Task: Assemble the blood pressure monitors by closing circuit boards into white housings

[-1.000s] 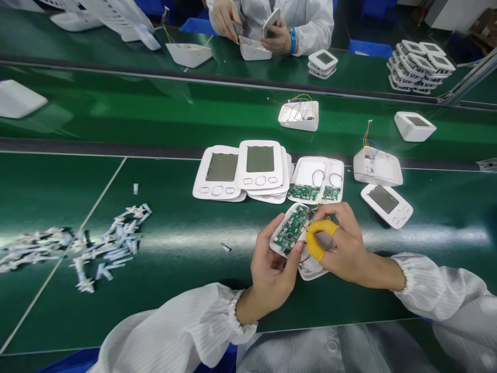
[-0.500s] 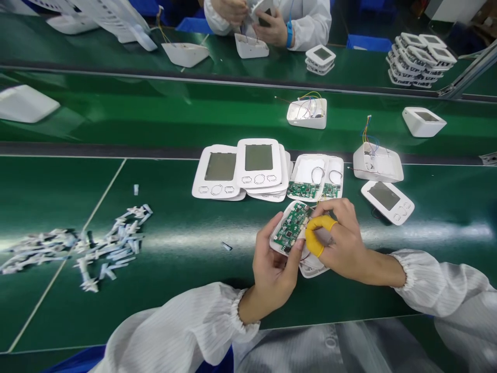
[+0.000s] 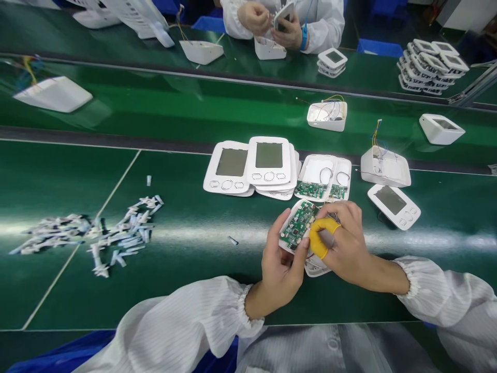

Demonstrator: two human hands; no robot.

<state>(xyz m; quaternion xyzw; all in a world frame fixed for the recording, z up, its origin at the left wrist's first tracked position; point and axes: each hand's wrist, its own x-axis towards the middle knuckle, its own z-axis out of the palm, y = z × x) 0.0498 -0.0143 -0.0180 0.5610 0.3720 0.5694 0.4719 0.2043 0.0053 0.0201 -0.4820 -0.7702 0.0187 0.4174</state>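
over the green conveyor belt (image 3: 58, 176), a white plastic housing (image 3: 294, 210) fitted with a green circuit board (image 3: 298, 225) is firmly grasped by the left hand (image 3: 280, 264), its fingers wrapped up from beneath and the thumb pressed against the lower edge of the board. the right hand (image 3: 345, 246) is curled in over the upper right edge of the board, and a yellow finger cot (image 3: 320, 237) is worn on one finger; whether anything is pinched there cannot be told. a second white shell (image 3: 316, 268) is seen just beneath the housing. directly above the hands, two boards in open housings (image 3: 322, 178) are laid beside a stack of display panels (image 3: 268, 160). loose white plastic strips (image 3: 124, 233) are scattered well off to the left.
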